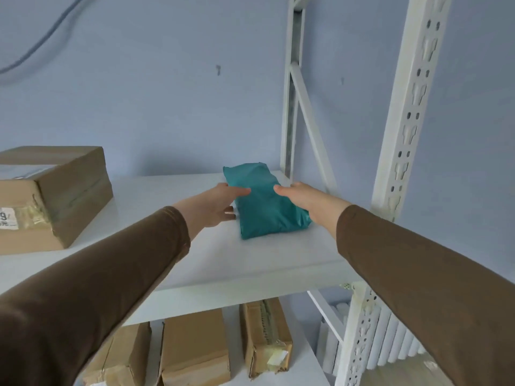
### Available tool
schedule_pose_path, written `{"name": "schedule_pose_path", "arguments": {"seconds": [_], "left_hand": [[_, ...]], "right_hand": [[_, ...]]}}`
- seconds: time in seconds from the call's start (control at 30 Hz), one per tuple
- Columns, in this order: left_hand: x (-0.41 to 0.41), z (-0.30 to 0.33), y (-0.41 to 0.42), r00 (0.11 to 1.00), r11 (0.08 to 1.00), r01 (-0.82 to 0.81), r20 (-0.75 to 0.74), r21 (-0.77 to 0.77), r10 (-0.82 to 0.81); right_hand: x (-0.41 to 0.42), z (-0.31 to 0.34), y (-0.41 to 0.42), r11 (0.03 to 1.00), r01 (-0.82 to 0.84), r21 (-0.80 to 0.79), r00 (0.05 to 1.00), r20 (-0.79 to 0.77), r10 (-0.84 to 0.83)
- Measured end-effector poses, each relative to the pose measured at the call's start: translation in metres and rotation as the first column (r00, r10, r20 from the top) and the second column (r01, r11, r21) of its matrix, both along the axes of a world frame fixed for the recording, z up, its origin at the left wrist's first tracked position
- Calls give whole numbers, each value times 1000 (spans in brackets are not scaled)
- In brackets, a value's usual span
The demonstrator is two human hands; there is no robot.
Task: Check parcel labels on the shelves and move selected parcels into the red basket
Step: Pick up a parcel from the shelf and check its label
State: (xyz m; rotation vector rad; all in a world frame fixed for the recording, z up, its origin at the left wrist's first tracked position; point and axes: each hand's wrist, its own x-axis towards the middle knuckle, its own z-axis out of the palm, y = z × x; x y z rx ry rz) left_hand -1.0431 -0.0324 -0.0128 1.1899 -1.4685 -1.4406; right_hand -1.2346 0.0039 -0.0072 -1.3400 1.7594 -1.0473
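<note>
A teal parcel (264,201), a soft plastic mailer, lies flat on the white upper shelf (237,260), near the shelf's right end and toward the back, close to the wall (167,93). No label shows on its upper face. Both hands reach to it from either side. The left hand (217,204) lies against the parcel's left edge, its fingers stretched out and fairly straight, the upper ones touching the top of the wrapping and the lower ones down by the shelf beside it; they do not curl round the parcel. The right hand (303,197) rests on the parcel's right side with straight fingers laid over the top edge, the fingertips pointing toward the left hand; the two sets of fingertips are near each other but apart. Both arms wear brown sleeves (418,274). On the same shelf, well apart to the left, sits a cardboard box (55,196) with tape and a white label partly in view at its front corner. Below, on the lower shelf (301,366), three more brown boxes (195,349) stand side by side, the right one with a torn tape patch. White slotted posts (404,135) of the rack rise at the right, with a diagonal brace (309,126) behind. A white radiator (390,338) shows low on the right, past the post.
</note>
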Motion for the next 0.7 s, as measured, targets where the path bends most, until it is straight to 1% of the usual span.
{"name": "schedule_pose_path", "arguments": {"seconds": [0.1, 0.17, 0.27, 0.37, 0.47, 0.57, 0.63, 0.7], "left_hand": [[-1, -5, -13, 984, 995, -35, -168, 94, 51], [0, -9, -19, 976, 991, -39, -208, 131, 66], [7, -12, -15, 973, 987, -10, -227, 159, 47], [14, -13, -1, 954, 983, 18, -296, 185, 38], [23, -15, 24, 912, 979, 63, -410, 194, 22], [27, -21, 63, 839, 967, 174, -541, 186, -47], [24, -25, 92, 795, 958, 244, -596, 148, -110], [17, -29, 121, 748, 955, 267, -652, 128, -122]], "right_hand": [[1, -11, -16, 997, 70, 27, 987, 146, -73], [3, -15, -15, 996, 84, 38, 966, 242, -91], [5, -16, -4, 999, 29, 43, 934, 355, -42], [4, -19, 10, 1000, -9, -26, 928, 373, 18], [0, -17, 36, 990, -83, -112, 948, 297, 113], [-6, -4, 74, 958, -190, -217, 968, 122, 220], [-7, 6, 103, 931, -240, -273, 968, 7, 252], [-9, 14, 130, 900, -272, -340, 962, -117, 246]]}}
